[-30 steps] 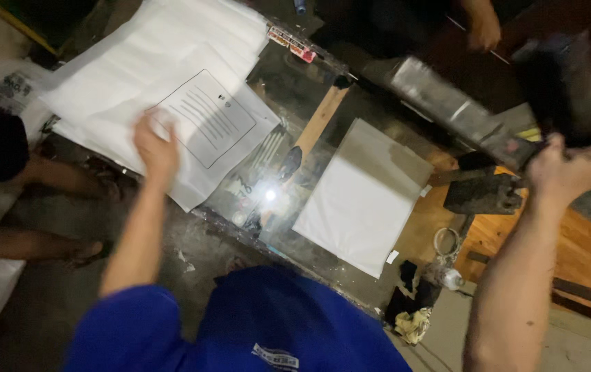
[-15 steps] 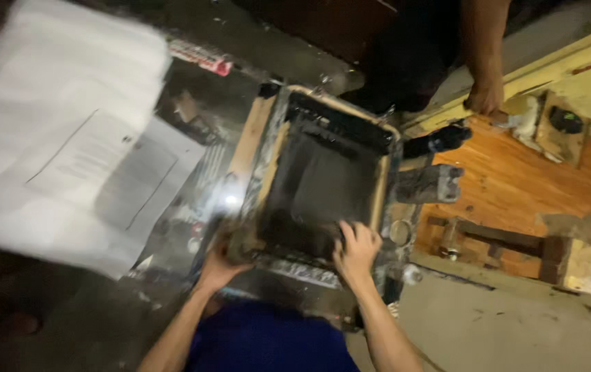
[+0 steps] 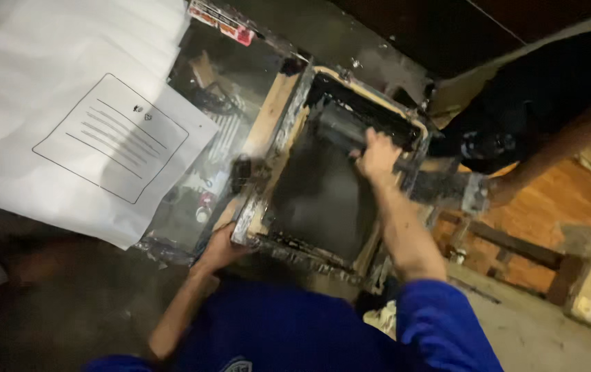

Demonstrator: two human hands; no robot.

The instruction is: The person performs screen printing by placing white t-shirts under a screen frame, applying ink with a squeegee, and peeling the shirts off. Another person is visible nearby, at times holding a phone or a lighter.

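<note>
A wooden-framed printing screen (image 3: 278,110), black with ink, lies flat on the glass table (image 3: 206,76). My left hand (image 3: 221,249) grips the frame's near left corner. My right hand (image 3: 378,153) reaches to the far end inside the frame and is closed on a dark squeegee (image 3: 340,125) that rests across the mesh (image 3: 316,200). Both my sleeves are blue.
A stack of white printed bags (image 3: 68,131) lies on the table to the left. Another person's arm and dark clothing (image 3: 550,138) are at the upper right, above an orange wooden floor area with a timber frame (image 3: 516,248). Grey floor surrounds the table.
My right hand has moved from the frame's near edge up to the far end and taken the squeegee. My left hand stays at the near left corner. The view has shifted slightly.
</note>
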